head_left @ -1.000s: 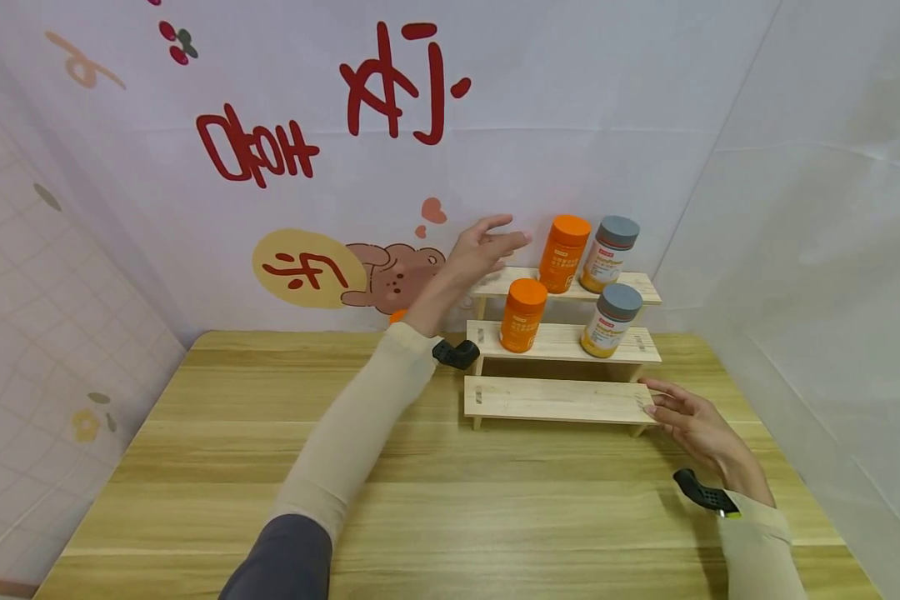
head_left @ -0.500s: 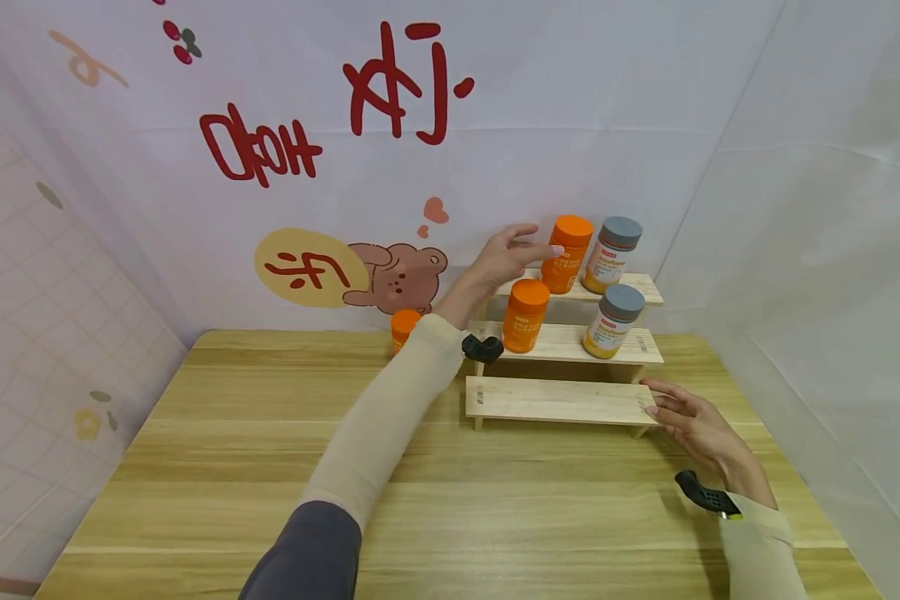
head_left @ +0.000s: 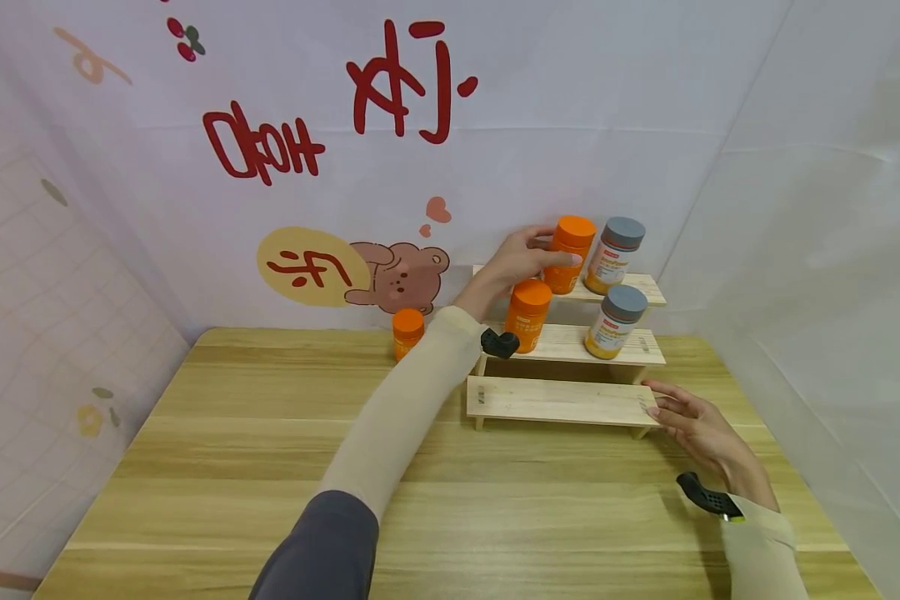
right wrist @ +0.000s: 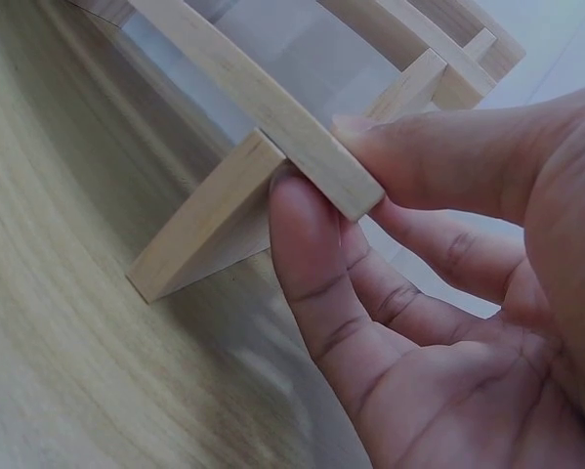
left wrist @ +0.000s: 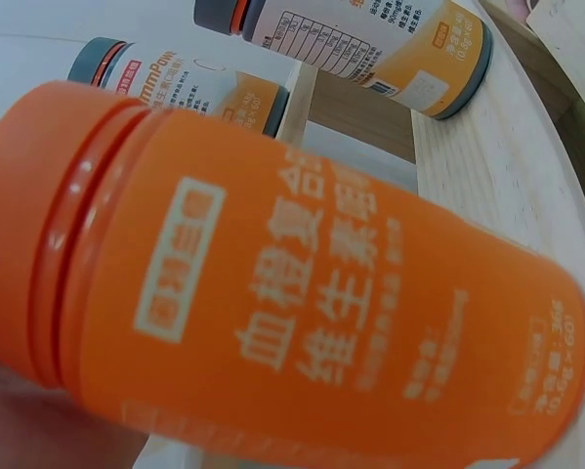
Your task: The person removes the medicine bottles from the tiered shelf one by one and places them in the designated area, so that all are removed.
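While I am looking in from far away, the left hand point(head_left: 521, 257) is holding the top orange jar point(head_left: 572, 232), with its thumb point(head_left: 567, 260) lying across the front and its fingers going behind. Those fingertips are hiding from me, so I cannot tell just how they are touching. That jar is standing upright on the top shelf point(head_left: 643, 287), just beside the top gray-lid jar point(head_left: 612, 260). One step down, on the middle shelf point(head_left: 565, 341), the middle orange jar point(head_left: 527, 321) is standing on the left and the middle gray-lid jar point(head_left: 611, 325) is standing on the right, with a gap between them. In the left wrist view, I am seeing the middle orange jar up close, and its pale writing is showing. The right hand point(head_left: 693, 427) is pinching the right end of the bottom shelf point(head_left: 555, 399), with its thumb and a finger pressing on opposite sides of the wood, near a wooden leg point(right wrist: 209, 215). One more orange jar point(head_left: 407, 332) is standing on the table point(head_left: 255, 467), left of the shelves, and the left sleeve point(head_left: 408, 408) is covering part of it.
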Available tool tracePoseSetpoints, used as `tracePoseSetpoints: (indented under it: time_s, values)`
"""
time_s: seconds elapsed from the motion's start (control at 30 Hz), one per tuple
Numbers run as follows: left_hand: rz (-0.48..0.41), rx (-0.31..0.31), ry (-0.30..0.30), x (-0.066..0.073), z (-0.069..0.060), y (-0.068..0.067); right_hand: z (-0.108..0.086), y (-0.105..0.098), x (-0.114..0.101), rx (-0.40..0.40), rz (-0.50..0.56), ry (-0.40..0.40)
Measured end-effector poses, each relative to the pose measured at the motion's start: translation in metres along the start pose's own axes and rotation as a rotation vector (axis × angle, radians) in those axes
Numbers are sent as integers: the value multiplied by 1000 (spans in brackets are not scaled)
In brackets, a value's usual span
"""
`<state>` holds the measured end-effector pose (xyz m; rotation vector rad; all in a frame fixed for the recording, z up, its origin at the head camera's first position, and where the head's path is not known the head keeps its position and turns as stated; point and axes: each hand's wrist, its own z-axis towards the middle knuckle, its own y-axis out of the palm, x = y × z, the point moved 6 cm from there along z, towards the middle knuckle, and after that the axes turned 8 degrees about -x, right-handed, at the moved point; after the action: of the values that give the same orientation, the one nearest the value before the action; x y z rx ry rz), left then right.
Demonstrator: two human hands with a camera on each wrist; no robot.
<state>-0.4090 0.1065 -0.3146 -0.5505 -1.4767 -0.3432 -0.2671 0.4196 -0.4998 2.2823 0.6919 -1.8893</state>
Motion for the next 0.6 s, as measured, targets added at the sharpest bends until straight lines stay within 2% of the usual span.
tracePoseSetpoints:
  time_s: [0.13, 0.4, 0.6]
  values:
    - [39, 7, -10, 1, 2, 3, -1, 1, -1, 1, 7, -4]
    - [59, 13, -37, 1, 6, 7, 0, 2, -2, -12, 22, -25]
    - [73, 33, -45, -1, 6, 3, 1, 2, -2, -21, 47, -41]
